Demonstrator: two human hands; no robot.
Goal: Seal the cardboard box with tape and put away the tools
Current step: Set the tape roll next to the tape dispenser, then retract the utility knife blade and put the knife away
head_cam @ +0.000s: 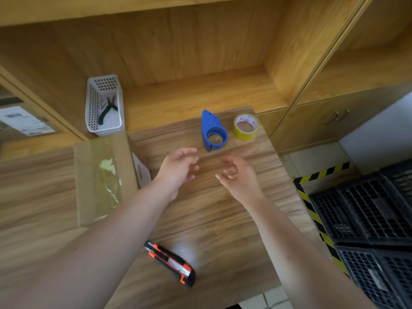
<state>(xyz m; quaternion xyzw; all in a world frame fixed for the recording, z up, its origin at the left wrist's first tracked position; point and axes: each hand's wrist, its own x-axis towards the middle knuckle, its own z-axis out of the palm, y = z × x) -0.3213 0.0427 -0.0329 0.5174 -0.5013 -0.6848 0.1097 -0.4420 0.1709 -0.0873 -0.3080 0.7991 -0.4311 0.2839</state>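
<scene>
right now both my hands hover over the middle of the wooden tabletop (223, 210), palms turned toward each other. my left hand (178, 169) has a loose, wide grip with the fingers curled and nothing in it. my right hand (239, 175) is the same: fingers half bent, grip empty, apart from the left hand with bare wood between them.

just beyond my fingertips lies the blue tape dispenser (213, 131), flat on the tabletop with its pointed end aimed away from me and its round ring nearest me. just beside it, to the right, the roll of yellow tape (246, 127) lies flat near the far right corner of the tabletop; the two look close but not touching.

the cardboard box (102, 177) sits to my left, beside my left forearm, its top flaps closed and a strip of clear, wrinkled tape running down the seam. a white label shows on its right side.

near the front edge of the tabletop, between my forearms, the orange and black utility knife (170, 263) lies at a slant.

on the wooden shelf (200, 97) behind the box stands a white plastic basket (104, 105) with black pliers (108, 109) inside. black crates (365, 219) are stacked on the floor to my right.
</scene>
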